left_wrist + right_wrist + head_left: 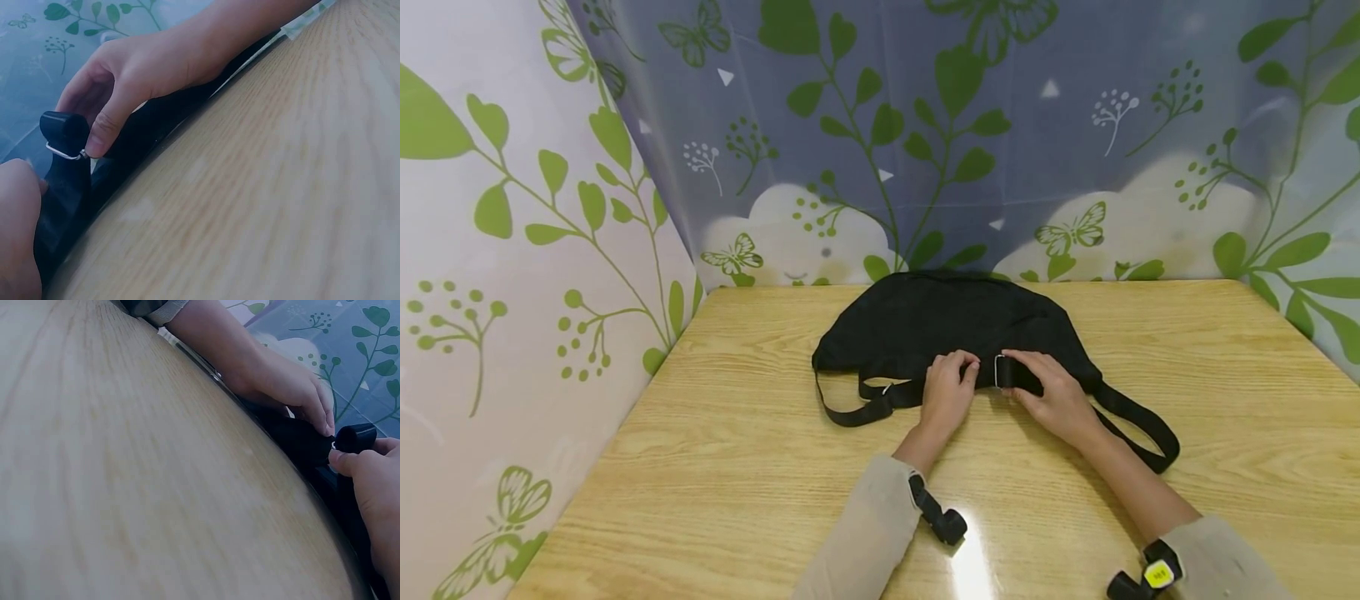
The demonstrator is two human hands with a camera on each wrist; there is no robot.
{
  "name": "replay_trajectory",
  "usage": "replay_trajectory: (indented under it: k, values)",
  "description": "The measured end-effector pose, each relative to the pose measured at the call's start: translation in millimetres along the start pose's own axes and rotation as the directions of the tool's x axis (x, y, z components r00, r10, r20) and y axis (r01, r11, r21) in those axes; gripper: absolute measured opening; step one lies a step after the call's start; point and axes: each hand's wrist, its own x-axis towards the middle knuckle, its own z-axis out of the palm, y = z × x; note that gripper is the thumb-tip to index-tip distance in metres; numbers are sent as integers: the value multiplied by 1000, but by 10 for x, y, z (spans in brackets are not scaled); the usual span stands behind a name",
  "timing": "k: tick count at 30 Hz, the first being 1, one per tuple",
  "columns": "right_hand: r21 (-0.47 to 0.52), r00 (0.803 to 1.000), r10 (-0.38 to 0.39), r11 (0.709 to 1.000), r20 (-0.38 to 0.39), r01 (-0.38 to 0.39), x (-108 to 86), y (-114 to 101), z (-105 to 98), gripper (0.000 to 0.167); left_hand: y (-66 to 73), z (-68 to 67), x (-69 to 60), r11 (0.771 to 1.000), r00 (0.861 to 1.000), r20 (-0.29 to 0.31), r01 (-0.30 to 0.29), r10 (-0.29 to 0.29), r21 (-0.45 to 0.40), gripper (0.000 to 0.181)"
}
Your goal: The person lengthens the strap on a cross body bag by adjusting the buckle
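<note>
A black bag (947, 325) lies on the table with its strap across its near side. In the head view my right hand (1052, 396) pinches the black strap beside a metal buckle (997, 372); the strap folds into a loop (65, 128) there. My left hand (947, 396), just left of the buckle, has thumb and forefinger together on the strap. The left wrist view has my left hand (19, 225) at its edge and my right hand (144, 69) at the buckle (65, 152). In the right wrist view are my left hand (281, 378) and right hand (375, 494).
The wooden table (715, 500) extends around the bag. A strap loop (1157, 433) sticks out to the right, and another strap part with an adjuster (883, 400) lies left. Behind stands a leaf-patterned cloth (925, 200), with a pale one (535, 292) along the left side.
</note>
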Motion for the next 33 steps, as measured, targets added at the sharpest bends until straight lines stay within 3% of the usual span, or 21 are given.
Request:
replay_trajectory:
  k: [10, 13, 16, 19, 21, 27, 33]
  values:
    - [34, 999, -17, 999, 28, 16, -3, 7, 7, 63, 3, 4, -1, 992, 998, 51, -41, 47, -117, 14]
    - [31, 1000, -10, 999, 16, 10, 0, 6, 4, 62, 14, -8, 0, 994, 996, 40, -79, 82, -74, 16]
    - [21, 1000, 4, 1000, -2, -4, 0, 9, 4, 61, 11, -11, 2, 994, 995, 8, -105, 104, 25, 17]
    - [13, 1000, 19, 1000, -22, -19, 0, 14, 3, 61, 1, -8, 6, 992, 995, -39, -83, 87, 98, 15]
    - [6, 999, 22, 1000, -30, -22, -1, 18, 2, 61, -4, -2, 6, 993, 997, -55, -52, 58, 104, 13]
    - [1, 999, 16, 1000, -30, -16, -11, 25, 4, 61, 8, 1, -7, 1000, 1000, -17, 6, -6, 6, 11]
    - [16, 1000, 24, 1000, -13, -23, -7, 28, 7, 61, 5, 6, -5, 997, 1000, 0, -5, 5, -73, 12]
